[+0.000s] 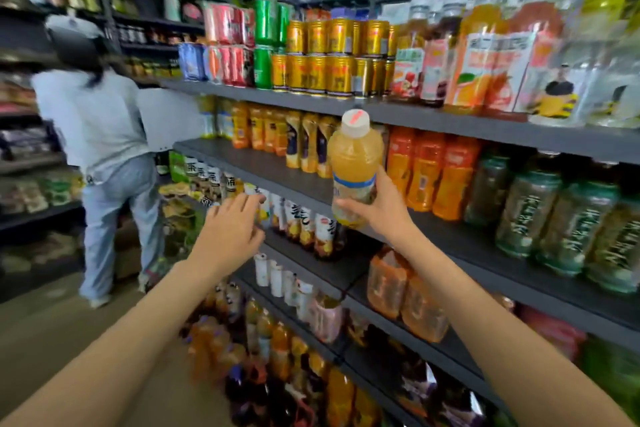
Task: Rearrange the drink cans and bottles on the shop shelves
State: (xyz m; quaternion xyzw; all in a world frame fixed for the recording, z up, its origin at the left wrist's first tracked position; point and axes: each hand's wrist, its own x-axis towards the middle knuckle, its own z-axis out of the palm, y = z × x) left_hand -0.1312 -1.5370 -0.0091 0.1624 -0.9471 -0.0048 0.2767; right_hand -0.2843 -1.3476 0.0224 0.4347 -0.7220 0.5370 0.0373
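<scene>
Right hand (375,208) grips a white-capped yellow juice bottle (355,163) upright; left hand (230,229) hovers open

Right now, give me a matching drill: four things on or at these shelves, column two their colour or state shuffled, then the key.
Column one:
1. right hand
2. left hand
3. stacked cans in the middle of the top shelf
4. bottle cap

Column two:
A. white with a red mark
B. gold
C. holds the yellow juice bottle upright by its lower part
D. fingers spread, holding nothing, reaching toward the lower shelf

Pairs: 1-C, 2-D, 3-B, 4-A
</scene>
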